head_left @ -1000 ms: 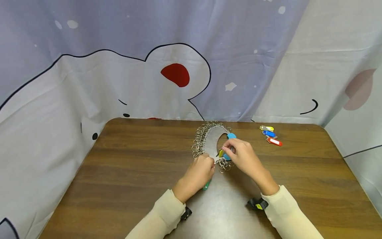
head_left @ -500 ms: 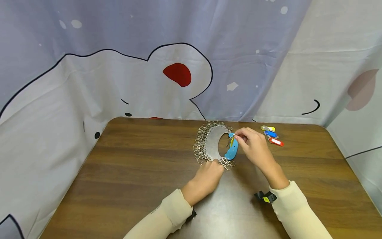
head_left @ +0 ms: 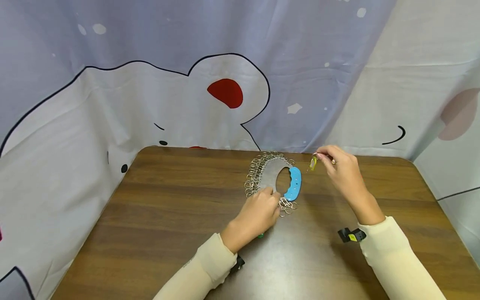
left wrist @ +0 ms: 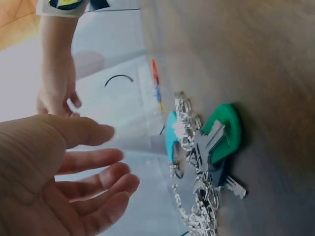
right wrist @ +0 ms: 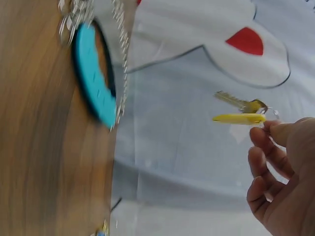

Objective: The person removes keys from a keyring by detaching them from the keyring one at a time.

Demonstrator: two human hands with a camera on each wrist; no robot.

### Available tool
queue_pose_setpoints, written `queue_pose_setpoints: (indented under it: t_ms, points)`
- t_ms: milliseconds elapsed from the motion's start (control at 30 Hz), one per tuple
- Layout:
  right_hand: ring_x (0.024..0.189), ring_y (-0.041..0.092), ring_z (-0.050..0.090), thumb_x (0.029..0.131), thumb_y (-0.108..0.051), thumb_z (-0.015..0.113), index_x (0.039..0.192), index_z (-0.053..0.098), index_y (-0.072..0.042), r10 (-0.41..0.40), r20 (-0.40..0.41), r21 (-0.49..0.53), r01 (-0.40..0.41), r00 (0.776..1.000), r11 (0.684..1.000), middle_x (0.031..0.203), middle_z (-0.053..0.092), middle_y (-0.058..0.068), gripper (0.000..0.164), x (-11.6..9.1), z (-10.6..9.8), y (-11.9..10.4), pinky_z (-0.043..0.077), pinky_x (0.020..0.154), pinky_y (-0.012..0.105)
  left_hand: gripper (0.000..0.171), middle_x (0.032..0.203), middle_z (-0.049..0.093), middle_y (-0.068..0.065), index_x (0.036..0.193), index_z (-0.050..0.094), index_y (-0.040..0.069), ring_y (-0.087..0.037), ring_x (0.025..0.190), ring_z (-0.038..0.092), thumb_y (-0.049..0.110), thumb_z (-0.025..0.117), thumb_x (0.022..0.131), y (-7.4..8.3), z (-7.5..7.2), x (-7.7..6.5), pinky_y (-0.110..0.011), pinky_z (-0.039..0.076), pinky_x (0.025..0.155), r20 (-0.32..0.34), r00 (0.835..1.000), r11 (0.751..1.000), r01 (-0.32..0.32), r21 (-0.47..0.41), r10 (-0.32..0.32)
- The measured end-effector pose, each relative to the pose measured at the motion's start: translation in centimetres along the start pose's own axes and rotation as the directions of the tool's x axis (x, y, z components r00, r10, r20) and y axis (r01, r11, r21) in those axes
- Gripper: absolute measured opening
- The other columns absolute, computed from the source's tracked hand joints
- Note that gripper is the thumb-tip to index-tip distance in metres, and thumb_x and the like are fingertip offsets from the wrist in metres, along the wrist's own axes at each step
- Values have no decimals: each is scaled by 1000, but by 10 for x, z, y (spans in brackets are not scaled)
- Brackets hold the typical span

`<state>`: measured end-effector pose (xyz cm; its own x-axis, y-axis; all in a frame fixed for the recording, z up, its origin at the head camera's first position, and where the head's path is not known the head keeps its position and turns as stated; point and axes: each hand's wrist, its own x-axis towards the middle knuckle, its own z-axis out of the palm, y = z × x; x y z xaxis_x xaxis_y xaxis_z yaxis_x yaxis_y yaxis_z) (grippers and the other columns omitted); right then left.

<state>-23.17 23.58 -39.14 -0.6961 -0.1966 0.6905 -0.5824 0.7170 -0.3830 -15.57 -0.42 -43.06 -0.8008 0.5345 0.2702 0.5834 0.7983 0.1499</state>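
Observation:
My right hand (head_left: 343, 171) is raised over the table's back right, thumb and finger pinching a small ring. From that ring hang a yellow key tag (right wrist: 238, 118) and a brass key (right wrist: 241, 102). A crescent metal plate (head_left: 269, 177) with a blue grip (head_left: 294, 184) lies mid-table, its outer edge fringed with several key rings and clips. Over the plate's near end is my left hand (head_left: 258, 212), its fingers loosely bent and holding nothing in the left wrist view. Beyond its fingertips, a green key tag (left wrist: 227, 129) and keys (left wrist: 235, 187) lie against the plate's rings.
Red (left wrist: 154, 71), blue and yellow key tags sit at the table's back right, hidden behind my right hand in the head view. A patterned curtain (head_left: 187, 104) stands along the back edge of the wooden table (head_left: 168, 208).
My right hand has carried the yellow-tagged key from the plate's opening across to the right and back. My left hand stays by the plate's near end and no longer grips the green tag.

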Motion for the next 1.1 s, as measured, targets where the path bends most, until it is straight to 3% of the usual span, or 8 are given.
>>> queue_pose_setpoints:
  t_ms: [100, 333, 500, 633, 867, 1100]
  points:
    - [74, 19, 60, 89, -2, 66, 91, 70, -2, -16, -6, -18, 16, 1000, 1000, 86, 71, 12, 4, 2, -11, 14, 48, 63, 39, 20, 89, 57, -3, 100, 64, 8, -19, 82, 56, 23, 67, 86, -5, -4, 1, -34, 55, 71, -39, 999, 999, -14, -38, 13]
    - [71, 14, 55, 88, -2, 67, 92, 70, -3, -41, -4, -111, 40, 999, 993, 83, 70, 10, 5, -2, -36, 42, 42, 62, 32, 54, 119, 62, -10, 132, 53, 5, -25, 111, 58, 32, 68, 88, -19, -10, -3, -39, 51, 96, -88, 996, 998, -24, -62, 19]
    - [69, 13, 52, 85, 1, 69, 91, 71, -2, -95, -17, -165, 90, 995, 982, 79, 68, 8, 7, -9, -56, 66, 39, 61, 28, 71, 131, 57, -15, 146, 34, 3, -28, 120, 53, 32, 66, 89, -33, -14, -10, -44, 47, 101, -74, 997, 994, 14, -109, -22]
    - [70, 16, 52, 82, 3, 71, 91, 70, -3, -100, 28, -212, 103, 995, 972, 80, 68, 8, 11, -19, -68, 85, 40, 62, 32, 81, 138, 51, -19, 151, 24, 4, -31, 126, 49, 32, 68, 89, -43, -13, -19, -48, 45, 102, -58, 998, 991, 25, -133, -33]
    - [82, 28, 59, 82, 3, 70, 90, 68, -4, -46, 162, -262, 88, 986, 961, 86, 69, 14, 11, -41, -80, 111, 46, 68, 49, 84, 142, 47, -20, 153, 18, 7, -31, 128, 46, 35, 66, 89, -60, -11, -28, -48, 44, 104, -52, 998, 990, 26, -138, -33]
    - [84, 32, 61, 82, -1, 71, 93, 68, -6, -13, 250, -318, 94, 968, 943, 89, 70, 12, 13, -55, -83, 126, 47, 68, 52, 80, 145, 40, -21, 151, 25, 6, -35, 126, 47, 32, 68, 88, -76, -14, -37, -52, 45, 101, -64, 996, 990, 53, -134, -62]
